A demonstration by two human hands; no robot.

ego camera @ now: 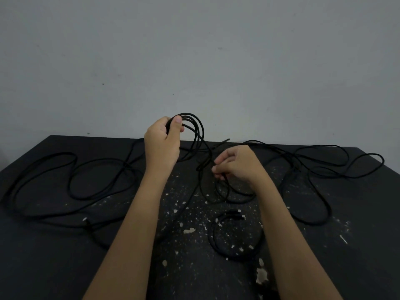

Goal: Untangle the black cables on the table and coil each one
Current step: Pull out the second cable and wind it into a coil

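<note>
Raised left grip [162,144] clenched round cable loops [195,126]; lower right grip [236,164] pinching cable strand [226,183].

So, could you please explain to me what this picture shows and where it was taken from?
There is no machine here: a person works with two bare hands, and the single picture comes from a camera worn on their head, looking forward and down. In front of them is a dark table flecked with pale marks, set against a grey wall. The left hand holds up a bundle of cable loops above the table. The right hand, lower down, pinches one cable strand. A small coiled cable lies near the front. Loose black cables sprawl on the left side and the right side. Which strand belongs to which cable cannot be told.
</note>
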